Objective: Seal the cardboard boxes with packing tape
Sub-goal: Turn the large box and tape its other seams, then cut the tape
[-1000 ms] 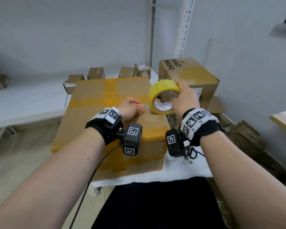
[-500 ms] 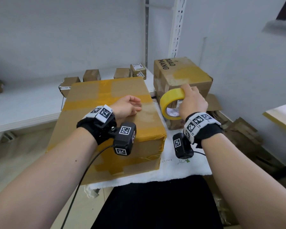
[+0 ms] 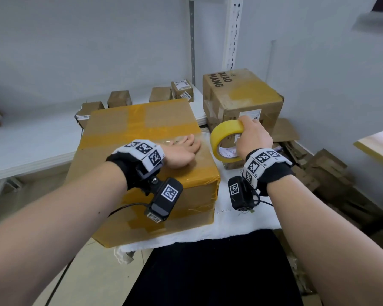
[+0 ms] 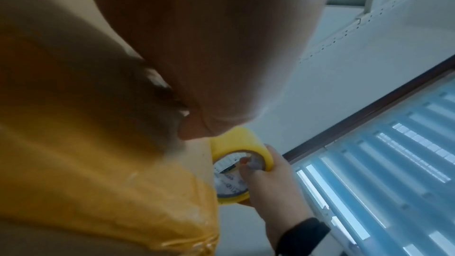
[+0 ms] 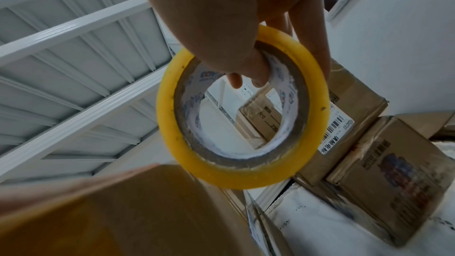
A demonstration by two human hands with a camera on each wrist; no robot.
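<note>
White cloth (image 3: 241,219) under taped cardboard box (image 3: 142,129), grey walls.

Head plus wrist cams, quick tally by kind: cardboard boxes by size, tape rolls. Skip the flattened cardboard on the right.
Large cardboard boxes: 2
Small cardboard boxes on the shelf: 4
Printed box below the roll, clear only in the right wrist view: 1
Yellow tape rolls, held by the right hand: 1
Total: 8

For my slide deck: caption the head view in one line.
Left hand flat on the taped cardboard box; right hand holds the yellow tape roll beside it.
</note>
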